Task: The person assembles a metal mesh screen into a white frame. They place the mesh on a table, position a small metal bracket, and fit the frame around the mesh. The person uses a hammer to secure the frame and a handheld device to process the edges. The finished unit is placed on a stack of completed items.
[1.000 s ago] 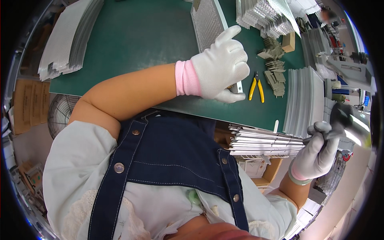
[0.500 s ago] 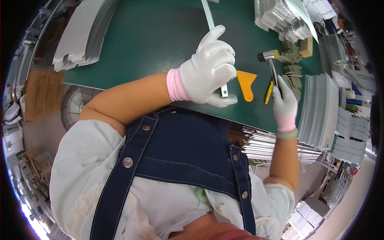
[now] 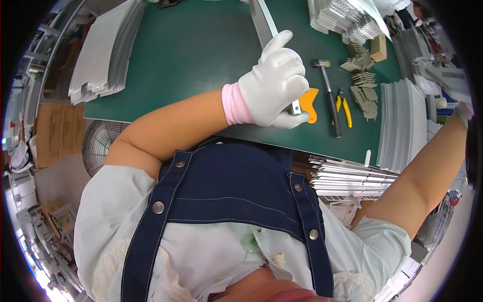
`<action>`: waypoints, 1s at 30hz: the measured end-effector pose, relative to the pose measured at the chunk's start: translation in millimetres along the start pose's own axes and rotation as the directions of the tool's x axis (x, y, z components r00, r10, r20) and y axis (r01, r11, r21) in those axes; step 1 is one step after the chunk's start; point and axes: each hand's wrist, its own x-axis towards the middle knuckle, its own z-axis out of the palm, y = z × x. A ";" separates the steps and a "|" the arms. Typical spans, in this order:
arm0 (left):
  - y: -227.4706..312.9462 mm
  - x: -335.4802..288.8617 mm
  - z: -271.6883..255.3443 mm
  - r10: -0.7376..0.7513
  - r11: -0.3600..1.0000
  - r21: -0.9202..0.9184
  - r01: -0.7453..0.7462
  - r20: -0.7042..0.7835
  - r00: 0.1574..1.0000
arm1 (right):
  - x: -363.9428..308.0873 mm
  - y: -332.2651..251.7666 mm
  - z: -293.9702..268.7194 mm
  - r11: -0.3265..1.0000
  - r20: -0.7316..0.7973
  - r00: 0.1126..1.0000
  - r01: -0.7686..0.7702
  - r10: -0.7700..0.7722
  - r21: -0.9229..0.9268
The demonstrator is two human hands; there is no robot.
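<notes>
My left hand (image 3: 275, 88), in a white glove with a pink cuff, is closed around a long, narrow silver-white metal panel (image 3: 265, 25). The panel slants away from me, and its near end with a small hole shows below my fingers. Partly behind that hand lies a yellow plastic scraper (image 3: 313, 113). To its right a mallet (image 3: 330, 95) with a black grip rests on the green table, beside yellow-handled pliers (image 3: 347, 110). My right arm stretches to the far right edge; only the glove cuff of my right hand (image 3: 465, 110) shows clearly, its fingers lost at the dark rim.
The green table (image 3: 201, 55) carries a stack of pale panels (image 3: 103, 50) at left and upright white panels (image 3: 400, 126) at right. Small tan pieces (image 3: 365, 95), a wooden block (image 3: 378, 49) and silvery ribbed parts (image 3: 342, 17) lie far right. A fan (image 3: 100, 143) stands below left.
My right hand has let go of the mallet, now lying on the table, and has swung out to the far right. My left hand still grips the panel, shifted slightly right.
</notes>
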 end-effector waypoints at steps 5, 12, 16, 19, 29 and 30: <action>3.9 24.1 12.4 0.014 0.998 0.064 -0.020 0.087 0.996 | 5.7 -30.9 5.8 0.994 0.049 0.997 0.054 -0.059 0.090; 3.6 35.1 23.3 0.002 0.992 0.123 -0.024 0.174 0.985 | -10.8 -64.9 -0.2 0.984 0.049 0.995 0.078 -0.087 0.160; 2.0 36.8 29.6 0.049 0.981 0.184 -0.068 0.107 0.993 | -33.6 -74.5 -2.6 0.979 0.053 0.995 0.079 -0.090 0.186; 1.5 39.1 27.9 0.061 0.981 0.178 -0.083 0.123 0.991 | -47.8 -80.2 -3.3 0.977 0.061 0.994 0.076 -0.089 0.197; 5.5 39.7 24.5 -0.012 0.987 0.160 -0.017 0.181 0.983 | -61.5 -95.0 10.7 0.960 0.103 0.988 0.081 -0.112 0.266; 5.3 40.0 25.3 -0.008 0.987 0.157 -0.021 0.177 0.984 | -62.3 -97.8 10.7 0.961 0.108 0.987 0.085 -0.117 0.264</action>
